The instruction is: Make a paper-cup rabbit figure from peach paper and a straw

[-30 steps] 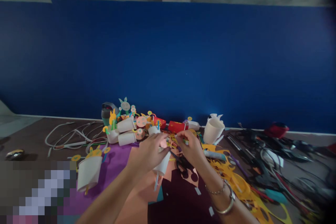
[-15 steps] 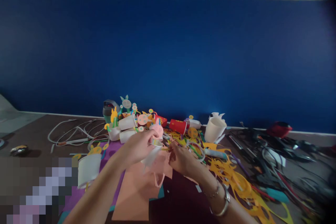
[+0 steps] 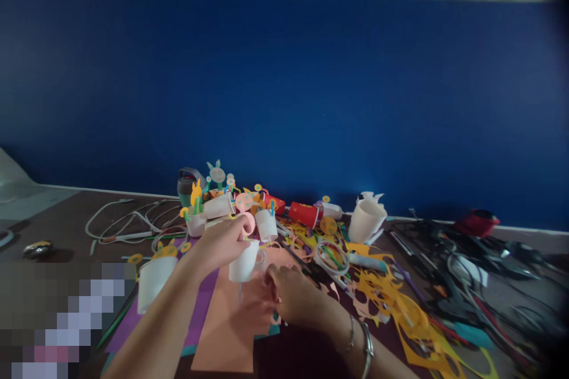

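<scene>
Tabletop (image 3: pixel 66 216) cluttered, peach paper (image 3: pixel 224 334); blue partition (image 3: pixel 284 89)

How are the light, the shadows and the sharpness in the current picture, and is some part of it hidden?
Head view: dim light, a soft shadow on the orange paper sheet near the bare right hand, which looks slightly blurred; head view, foreground: a highlight on the shiny silver bangle; head view, edges: black upper right corner, mosaic squares hiding the lower left.

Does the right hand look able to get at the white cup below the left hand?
Probably yes: the white cup is just left of the right hand, and its facing side looks uncovered.
</scene>
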Demonstrator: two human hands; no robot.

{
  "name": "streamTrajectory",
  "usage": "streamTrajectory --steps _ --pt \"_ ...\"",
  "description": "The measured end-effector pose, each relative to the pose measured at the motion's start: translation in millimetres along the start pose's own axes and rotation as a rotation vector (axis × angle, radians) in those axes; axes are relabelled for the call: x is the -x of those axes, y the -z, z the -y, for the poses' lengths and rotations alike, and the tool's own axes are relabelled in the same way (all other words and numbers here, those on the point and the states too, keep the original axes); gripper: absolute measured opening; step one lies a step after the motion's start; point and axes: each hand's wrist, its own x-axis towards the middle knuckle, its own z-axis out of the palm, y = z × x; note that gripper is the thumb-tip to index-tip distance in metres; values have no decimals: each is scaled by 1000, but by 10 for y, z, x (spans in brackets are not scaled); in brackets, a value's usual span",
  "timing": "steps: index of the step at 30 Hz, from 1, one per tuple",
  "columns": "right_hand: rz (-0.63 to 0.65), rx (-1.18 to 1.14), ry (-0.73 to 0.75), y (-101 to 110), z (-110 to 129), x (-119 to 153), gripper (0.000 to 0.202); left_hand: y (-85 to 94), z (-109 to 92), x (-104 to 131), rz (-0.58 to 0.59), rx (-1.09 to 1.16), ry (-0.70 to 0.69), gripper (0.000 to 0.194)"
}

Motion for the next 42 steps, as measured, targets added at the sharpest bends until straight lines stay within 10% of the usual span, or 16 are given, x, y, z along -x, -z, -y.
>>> streamTrajectory --steps 15,42 --pt "-129 -149 -58 232 -110 1 31 -139 -17 -104 -16 75 -164 18" --pt "-44 -31 -45 -53 124 -5 36 -2 -10 -29 82 139 -160 17"
